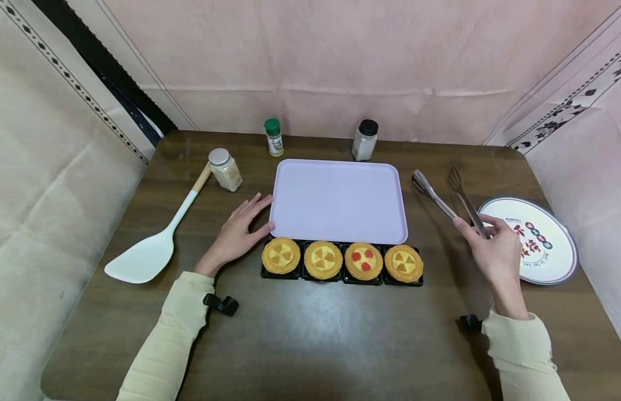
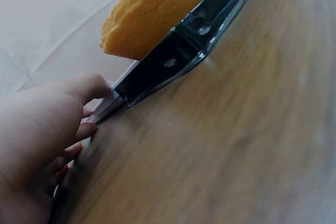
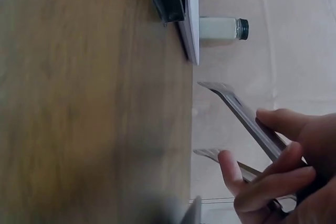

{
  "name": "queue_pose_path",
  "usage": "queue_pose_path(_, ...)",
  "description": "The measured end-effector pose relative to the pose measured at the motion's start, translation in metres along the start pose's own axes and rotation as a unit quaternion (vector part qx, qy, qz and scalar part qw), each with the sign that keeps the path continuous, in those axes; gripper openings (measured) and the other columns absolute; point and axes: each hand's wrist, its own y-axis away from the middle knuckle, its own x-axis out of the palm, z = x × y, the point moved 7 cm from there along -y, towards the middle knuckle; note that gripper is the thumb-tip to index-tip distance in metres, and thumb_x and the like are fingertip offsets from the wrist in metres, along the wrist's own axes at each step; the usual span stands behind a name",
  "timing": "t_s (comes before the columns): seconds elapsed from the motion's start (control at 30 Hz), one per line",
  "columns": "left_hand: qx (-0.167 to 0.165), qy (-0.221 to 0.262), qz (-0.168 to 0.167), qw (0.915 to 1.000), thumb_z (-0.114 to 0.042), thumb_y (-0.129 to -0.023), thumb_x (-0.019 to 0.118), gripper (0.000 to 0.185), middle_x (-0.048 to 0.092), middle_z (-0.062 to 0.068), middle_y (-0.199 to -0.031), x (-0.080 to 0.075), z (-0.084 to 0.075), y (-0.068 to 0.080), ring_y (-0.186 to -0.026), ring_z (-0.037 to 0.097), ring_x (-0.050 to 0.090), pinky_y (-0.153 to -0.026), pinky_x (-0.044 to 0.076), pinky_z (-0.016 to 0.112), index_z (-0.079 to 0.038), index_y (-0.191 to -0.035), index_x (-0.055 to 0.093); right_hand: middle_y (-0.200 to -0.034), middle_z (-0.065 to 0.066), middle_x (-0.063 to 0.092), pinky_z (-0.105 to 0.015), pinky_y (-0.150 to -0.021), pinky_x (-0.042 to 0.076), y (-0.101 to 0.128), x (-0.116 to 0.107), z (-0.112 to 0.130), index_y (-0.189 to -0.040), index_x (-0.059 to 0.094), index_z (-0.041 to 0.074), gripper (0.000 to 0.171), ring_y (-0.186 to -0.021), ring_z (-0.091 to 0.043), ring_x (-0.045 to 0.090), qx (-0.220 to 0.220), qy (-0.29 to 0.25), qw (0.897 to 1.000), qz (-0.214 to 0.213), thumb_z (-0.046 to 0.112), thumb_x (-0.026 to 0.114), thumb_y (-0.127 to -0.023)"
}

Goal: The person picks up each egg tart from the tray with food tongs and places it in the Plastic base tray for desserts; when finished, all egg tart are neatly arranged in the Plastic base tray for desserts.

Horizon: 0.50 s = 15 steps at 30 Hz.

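Note:
My left hand [image 1: 240, 228] rests at the left edge of a white rectangular tray [image 1: 337, 200], its fingers spread and fingertips touching the rim. Just in front of that tray, a row of several round yellow tarts [image 1: 281, 255] sits in a black plastic tray [image 2: 168, 59]; one tart has red spots, the others yellow wedges. On the right, my right hand [image 1: 498, 250] holds metal tongs [image 1: 469, 206] near their joined end. The tongs' arms are spread apart with nothing between them, above the table. Part of the right hand's fingers show around the tongs in the right wrist view.
A white spatula [image 1: 145, 257] with a wooden handle lies at left beside a silver-lidded jar [image 1: 227, 171]. Behind the tray stand a green-capped bottle [image 1: 274, 139] and a black-capped shaker [image 1: 364, 142]. A round printed plate [image 1: 551, 267] lies under the right hand's side.

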Motion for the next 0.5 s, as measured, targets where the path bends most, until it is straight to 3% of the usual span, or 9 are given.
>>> queue_pose_path(0.2, 0.007, 0.001, -0.002, 1.0, -0.04, -0.099, 0.058, 0.062, 0.035, 0.002, -0.155, 0.001, -0.003, 0.001, -0.146, 0.023, 0.02, -0.117, 0.011, 0.048, -0.019, -0.153, 0.037, -0.115, -0.019, 0.061, -0.024, -0.056, 0.044, -0.006, 0.011, -0.007, -0.148, 0.043, 0.007, 0.087, -0.081, -0.019, 0.054, 0.033, -0.021, 0.999, 0.005, 0.064, 0.062, -0.085)
queue_pose_path(0.33, 0.006, -0.002, -0.003, 1.0, -0.04, -0.099, 0.058, 0.062, 0.035, 0.001, -0.155, 0.0, -0.001, 0.001, -0.146, 0.023, 0.02, -0.118, 0.011, 0.047, -0.019, -0.153, 0.037, -0.111, -0.02, 0.064, -0.029, -0.06, 0.043, -0.007, 0.013, -0.003, -0.147, 0.041, 0.003, 0.086, -0.083, -0.022, 0.054, 0.009, -0.002, 1.0, 0.003, 0.063, 0.059, -0.087)
queue_pose_path(0.5, 0.002, -0.001, -0.001, 1.0, -0.041, -0.099, 0.058, 0.062, 0.034, 0.001, -0.156, 0.0, 0.0, 0.001, -0.146, 0.023, 0.02, -0.118, 0.011, 0.047, -0.02, -0.153, 0.037, -0.116, -0.026, 0.063, -0.04, -0.073, 0.041, -0.007, 0.015, 0.002, -0.139, 0.044, -0.005, 0.079, -0.104, -0.035, 0.054, -0.036, 0.038, 0.999, 0.012, 0.055, 0.059, -0.091)
